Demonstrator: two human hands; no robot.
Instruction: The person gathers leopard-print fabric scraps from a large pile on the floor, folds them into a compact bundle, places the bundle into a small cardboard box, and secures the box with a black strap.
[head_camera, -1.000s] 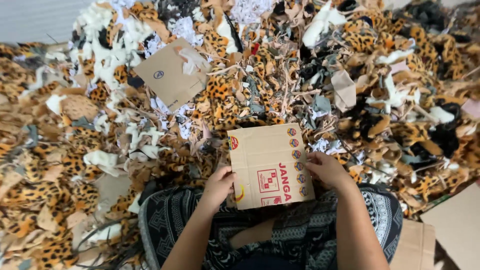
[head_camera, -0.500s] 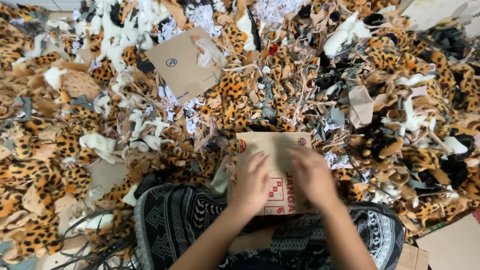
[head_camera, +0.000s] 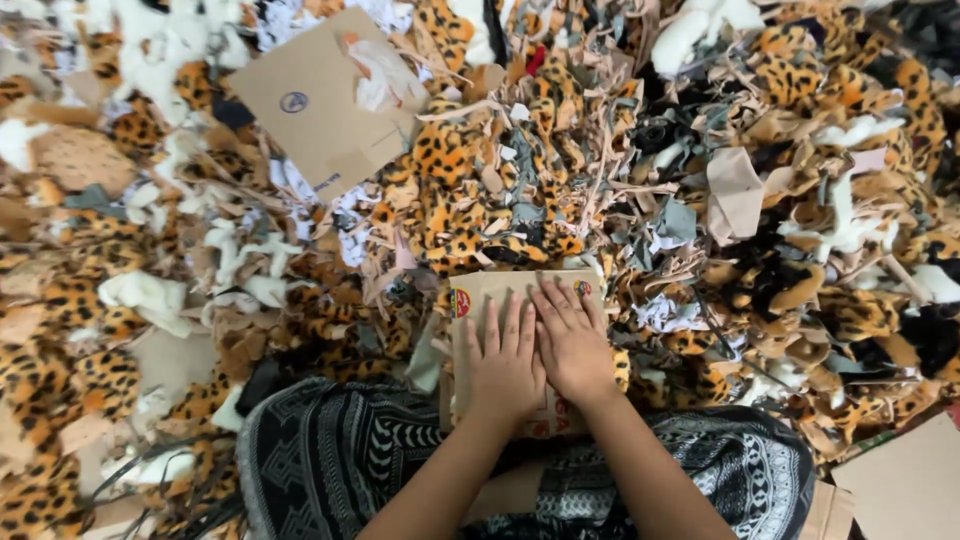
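right now both hands lie flat, palms down, on a small brown cardboard sheet (head_camera: 520, 295) that rests across the person's lap, just at the near edge of a great heap of scraps. the left hand (head_camera: 505, 365) is spread open with fingers straight and close together, pressing on the sheet's left half; it grips nothing. the right hand (head_camera: 572, 345) is likewise open and flat, fingers pointing away from the body and slightly leftward, so its inner edge touches or just overlaps the left hand. neither hand curls around an edge. the sheet lies directly under both palms, its long axis running away from the body toward the pile, and its far corners, with small red and yellow round marks, show beyond the fingertips. both hands are equally near, since both already touch it. a patterned black-and-white cloth (head_camera: 330, 450) covers the lap beneath. ahead and to both sides spreads the heap of leopard-print fabric scraps (head_camera: 460, 190), mixed with white fluffy pieces (head_camera: 150, 295) and grey bits. a larger cardboard piece (head_camera: 320, 95) lies farther off to the upper left, well apart from the hands, and another cardboard corner (head_camera: 905, 490) shows at lower right.
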